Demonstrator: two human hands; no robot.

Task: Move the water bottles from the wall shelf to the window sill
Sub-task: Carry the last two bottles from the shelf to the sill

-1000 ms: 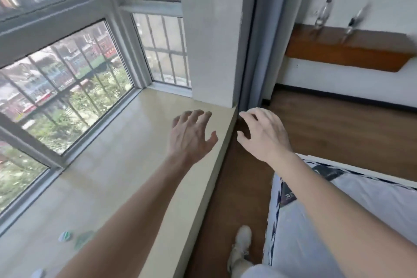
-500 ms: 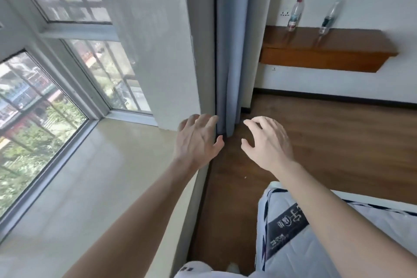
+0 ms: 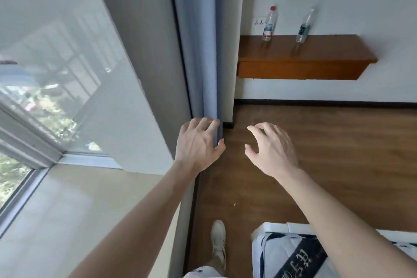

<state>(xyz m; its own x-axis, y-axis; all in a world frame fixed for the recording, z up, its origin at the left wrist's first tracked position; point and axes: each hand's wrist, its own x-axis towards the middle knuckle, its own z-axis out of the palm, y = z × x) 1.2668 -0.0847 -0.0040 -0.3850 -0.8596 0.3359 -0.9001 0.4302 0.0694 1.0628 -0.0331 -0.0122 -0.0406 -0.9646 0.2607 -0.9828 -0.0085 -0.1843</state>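
While both arms reach forward at chest height, neither hand holds anything — the left hand (image 3: 198, 142) has its fingers spread and slightly bent, and the right hand (image 3: 272, 150) is curled loosely, thumb and forefinger apart. The left hand sits in front of the lower end of a blue-grey curtain (image 3: 198, 52); whether it touches the cloth cannot be told. The two water bottles stand well ahead on the wooden wall shelf (image 3: 302, 61): a red-capped bottle (image 3: 269, 23) near the shelf's left end, just beside a wall socket (image 3: 258, 22), and a dark-labelled bottle (image 3: 305, 26) to its right, the two apart from each other. The window sill (image 3: 67, 210) lies at the lower left — pale and glossy, beneath the window (image 3: 13, 171). A white shoe (image 3: 218, 241) rests on the wood floor (image 3: 338, 153), and a mattress corner (image 3: 284, 253) shows at the lower right, under the right forearm.
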